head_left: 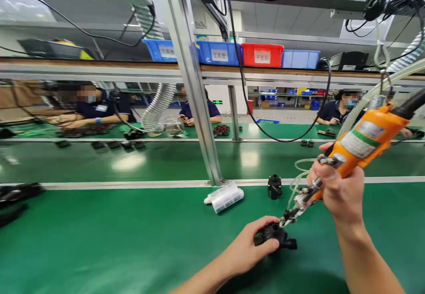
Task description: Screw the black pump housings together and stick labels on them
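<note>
My left hand grips a black plastic part low on the green mat, thumb in front and fingers behind it. A stub of the part sticks out to the right. My right hand is wrapped round an orange power screwdriver, which slants down to the left. Its metal tip is at the upper right edge of the black part; whether they touch is hard to tell. A second black part stands behind, near the metal strip.
A white translucent tube lies by the metal post. Dark items lie at far left. Black cables and a hose hang overhead. Co-workers sit across the bench, below blue bins and a red bin.
</note>
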{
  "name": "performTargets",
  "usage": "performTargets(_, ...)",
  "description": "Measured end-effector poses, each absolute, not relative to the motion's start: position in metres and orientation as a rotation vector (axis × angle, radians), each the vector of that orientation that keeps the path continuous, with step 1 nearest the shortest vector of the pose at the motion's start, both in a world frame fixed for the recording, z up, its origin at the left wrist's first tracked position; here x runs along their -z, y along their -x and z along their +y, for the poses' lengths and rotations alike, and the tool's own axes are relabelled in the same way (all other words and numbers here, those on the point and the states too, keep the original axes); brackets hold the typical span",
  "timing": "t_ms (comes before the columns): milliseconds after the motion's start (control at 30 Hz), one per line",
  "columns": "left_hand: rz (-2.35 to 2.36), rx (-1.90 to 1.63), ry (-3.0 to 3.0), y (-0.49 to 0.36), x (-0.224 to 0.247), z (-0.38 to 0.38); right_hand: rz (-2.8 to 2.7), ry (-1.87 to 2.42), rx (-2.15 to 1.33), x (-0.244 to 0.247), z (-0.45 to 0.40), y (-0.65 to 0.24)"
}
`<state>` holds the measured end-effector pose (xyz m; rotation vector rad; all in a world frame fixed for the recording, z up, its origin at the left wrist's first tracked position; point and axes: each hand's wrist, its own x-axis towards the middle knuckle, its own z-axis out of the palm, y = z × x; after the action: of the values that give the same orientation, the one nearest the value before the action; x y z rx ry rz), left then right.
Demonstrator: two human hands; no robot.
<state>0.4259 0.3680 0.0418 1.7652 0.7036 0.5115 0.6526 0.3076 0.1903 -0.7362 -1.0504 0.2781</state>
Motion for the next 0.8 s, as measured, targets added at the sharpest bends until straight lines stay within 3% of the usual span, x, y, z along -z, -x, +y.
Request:
performTargets(200, 0.752, -0.664, -1.632, -0.46, -0.02, 0.367, -1.089, 0.674, -0.373, -0.188, 0.305, -0.657)
performTargets(800, 0.836, -0.723, -1.616, -0.461, -0.02, 0.363, -1.099, 0.796, -0.39, -0.193, 0.32, -0.626)
